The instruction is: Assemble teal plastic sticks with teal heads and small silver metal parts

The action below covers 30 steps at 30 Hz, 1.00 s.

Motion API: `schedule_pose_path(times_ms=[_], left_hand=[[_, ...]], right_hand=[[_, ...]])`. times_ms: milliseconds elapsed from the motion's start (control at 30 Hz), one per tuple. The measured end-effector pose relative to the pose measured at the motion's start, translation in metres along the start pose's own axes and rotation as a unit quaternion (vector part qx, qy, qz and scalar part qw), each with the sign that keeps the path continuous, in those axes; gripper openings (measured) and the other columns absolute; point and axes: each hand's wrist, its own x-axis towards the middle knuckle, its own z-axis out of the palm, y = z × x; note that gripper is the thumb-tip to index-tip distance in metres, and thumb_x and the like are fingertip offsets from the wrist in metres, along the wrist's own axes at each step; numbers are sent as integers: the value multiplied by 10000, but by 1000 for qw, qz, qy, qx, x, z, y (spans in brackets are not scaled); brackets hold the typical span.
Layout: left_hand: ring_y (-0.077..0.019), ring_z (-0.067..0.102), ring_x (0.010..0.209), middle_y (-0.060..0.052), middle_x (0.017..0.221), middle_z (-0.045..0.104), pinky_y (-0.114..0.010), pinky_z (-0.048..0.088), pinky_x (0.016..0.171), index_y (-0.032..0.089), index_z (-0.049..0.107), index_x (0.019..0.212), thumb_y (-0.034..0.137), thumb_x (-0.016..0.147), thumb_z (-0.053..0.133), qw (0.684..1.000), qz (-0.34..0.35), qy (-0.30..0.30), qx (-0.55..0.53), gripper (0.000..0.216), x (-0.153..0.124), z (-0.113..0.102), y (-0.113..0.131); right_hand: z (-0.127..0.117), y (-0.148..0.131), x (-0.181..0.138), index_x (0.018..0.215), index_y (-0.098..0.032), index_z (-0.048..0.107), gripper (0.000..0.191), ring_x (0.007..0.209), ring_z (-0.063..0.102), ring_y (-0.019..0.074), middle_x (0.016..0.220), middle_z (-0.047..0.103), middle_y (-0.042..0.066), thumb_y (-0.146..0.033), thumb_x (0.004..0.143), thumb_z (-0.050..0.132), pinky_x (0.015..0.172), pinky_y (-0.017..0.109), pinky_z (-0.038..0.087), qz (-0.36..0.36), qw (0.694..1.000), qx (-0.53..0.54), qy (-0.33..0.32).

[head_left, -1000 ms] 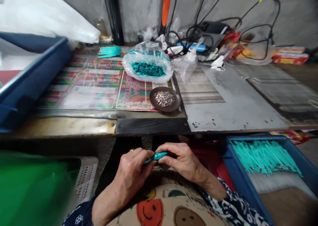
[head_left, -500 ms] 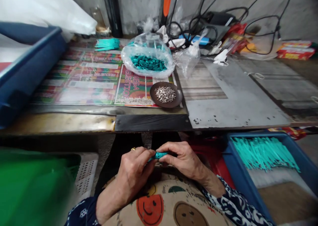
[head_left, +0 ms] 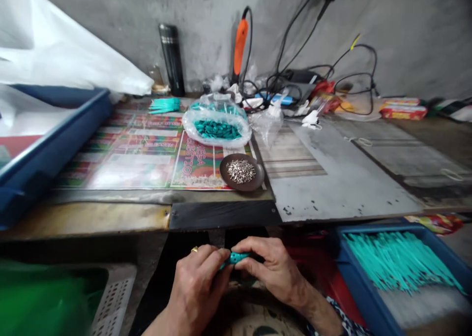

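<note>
Both hands meet in my lap below the table edge, pinching one small teal plastic piece (head_left: 235, 259) between them. My left hand (head_left: 197, 289), with a ring on one finger, grips its left end. My right hand (head_left: 271, 269) closes its fingers on the right end. On the table above stand a dark dish of small silver metal parts (head_left: 241, 171) and a clear bag of teal pieces (head_left: 217, 128).
A blue tray of teal sticks (head_left: 391, 262) sits low at my right. A big blue bin (head_left: 44, 149) fills the left of the table. A black flask (head_left: 172, 59), an orange-handled tool (head_left: 239, 45), cables and packets line the back wall. Green material (head_left: 40, 301) lies at lower left.
The view has tilted up, so the table and wall show more and my lap less. Both hands keep the same pinch on the teal piece.
</note>
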Motion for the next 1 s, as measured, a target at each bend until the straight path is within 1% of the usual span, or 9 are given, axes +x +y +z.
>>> schedule_pose_path(times_ms=[67, 233, 333, 400, 467, 533, 633, 800, 1000], left_hand=[[-122, 644, 595, -15, 733, 681, -199, 507, 546, 185, 673, 939, 171, 933, 549, 1000, 12, 12, 3, 125, 7, -1, 0], [-110, 646, 586, 1, 740, 690, -197, 496, 538, 192, 670, 938, 184, 936, 554, 999, 38, 30, 16, 116, 25, -11, -2], [-104, 655, 589, 10, 744, 696, -194, 499, 547, 190, 666, 946, 216, 944, 558, 997, 43, 46, 35, 111, 34, -17, -5], [-102, 666, 601, 13, 747, 699, -190, 507, 565, 190, 665, 943, 238, 954, 549, 996, 42, 57, 51, 126, 38, -21, -7], [-98, 669, 601, 15, 744, 699, -182, 508, 571, 191, 665, 931, 250, 964, 533, 995, 39, 65, 63, 148, 41, -26, -9], [-90, 667, 593, 19, 735, 693, -170, 502, 561, 192, 663, 930, 252, 970, 518, 995, 37, 67, 68, 161, 43, -30, -12], [-83, 671, 609, 27, 736, 682, -152, 502, 573, 200, 654, 944, 240, 964, 529, 995, 27, 54, 75, 133, 43, -35, -17], [-84, 675, 637, 27, 771, 686, -146, 515, 609, 208, 638, 983, 221, 951, 559, 996, 10, 43, 80, 87, 39, -38, -23], [-93, 676, 638, 25, 771, 683, -157, 517, 601, 209, 632, 986, 213, 944, 568, 996, 11, 31, 86, 77, 37, -37, -23]], right_hand=[[-4, -4, 6, 910, -183, 718, 203, 627, 639, 136, 752, 700, 18, -370, 937, 644, 599, 213, 488, 0, 1000, 2, -7], [-28, -22, 25, 975, -189, 715, 174, 763, 654, 153, 835, 706, 16, -348, 910, 692, 706, 221, 494, -47, 997, -48, -34], [-47, -26, 42, 1011, -187, 700, 143, 766, 657, 163, 856, 708, 26, -302, 941, 654, 708, 245, 499, -77, 988, -130, 38], [-58, -20, 54, 1006, -171, 692, 120, 806, 645, 192, 892, 708, 51, -250, 960, 614, 745, 293, 497, -114, 962, -227, 102], [-66, -11, 65, 1026, -151, 688, 136, 871, 613, 237, 935, 697, 84, -225, 964, 592, 789, 356, 491, -147, 923, -329, 135], [-70, -2, 73, 1062, -134, 686, 166, 930, 573, 274, 978, 678, 112, -221, 960, 588, 819, 408, 494, -154, 893, -401, 137], [-72, 8, 77, 1097, -107, 685, 210, 973, 532, 297, 1022, 646, 137, -214, 919, 650, 831, 438, 511, -142, 872, -451, 127], [-71, 14, 76, 1057, -87, 707, 234, 978, 508, 297, 1019, 622, 138, -137, 831, 742, 846, 431, 512, -143, 871, -453, 126], [-71, 19, 76, 1026, -104, 713, 158, 961, 509, 279, 989, 623, 122, -121, 870, 695, 824, 416, 495, -165, 889, -408, 128]])
